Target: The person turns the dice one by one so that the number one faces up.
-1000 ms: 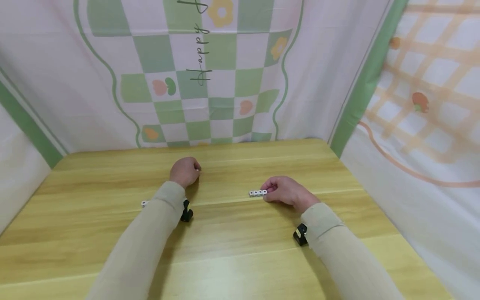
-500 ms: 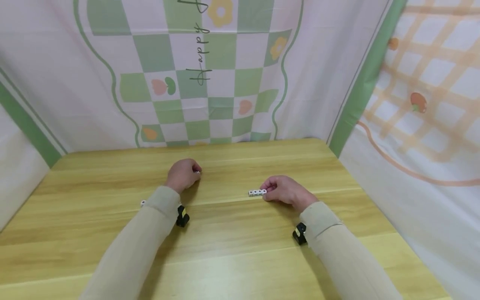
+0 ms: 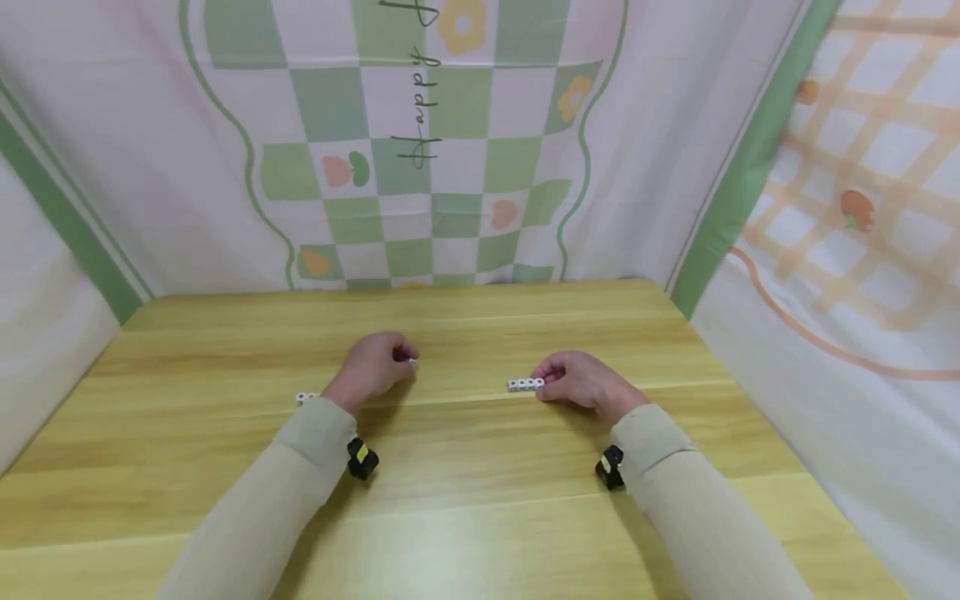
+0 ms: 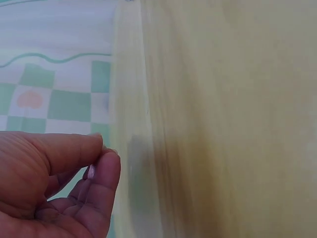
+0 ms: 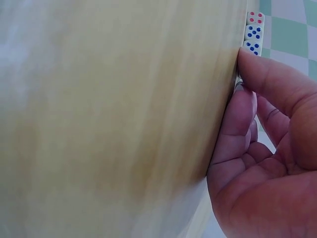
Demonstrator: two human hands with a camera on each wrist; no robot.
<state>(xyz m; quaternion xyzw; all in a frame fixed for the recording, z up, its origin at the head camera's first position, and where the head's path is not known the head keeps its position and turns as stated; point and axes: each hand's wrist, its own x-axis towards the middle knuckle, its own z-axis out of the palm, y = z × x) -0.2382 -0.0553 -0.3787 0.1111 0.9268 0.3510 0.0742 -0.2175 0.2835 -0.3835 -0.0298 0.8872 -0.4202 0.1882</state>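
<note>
Between the thumb and forefinger of my left hand (image 3: 372,369) is a small white die (image 3: 412,361); in the left wrist view the fingertips of the left hand (image 4: 64,181) hide most of it. To the right, a straight row of several white dice (image 3: 522,385) lies on the table. My right hand (image 3: 588,385) pinches the right end of that row. Seen from the right wrist, the dice (image 5: 254,33) show red and blue pips beyond the thumb, and the fingers of the right hand (image 5: 272,144) cover the near end.
More white dice (image 3: 304,398) lie on the wooden table (image 3: 465,467) left of my left wrist, partly hidden by the sleeve. A patterned curtain (image 3: 450,167) hangs behind the table's far edge, and others hang along both sides.
My left hand has come nearer to me and slightly right with its die, uncovering more of the dice by the sleeve. The right hand stays at its row. The head view has shifted slightly.
</note>
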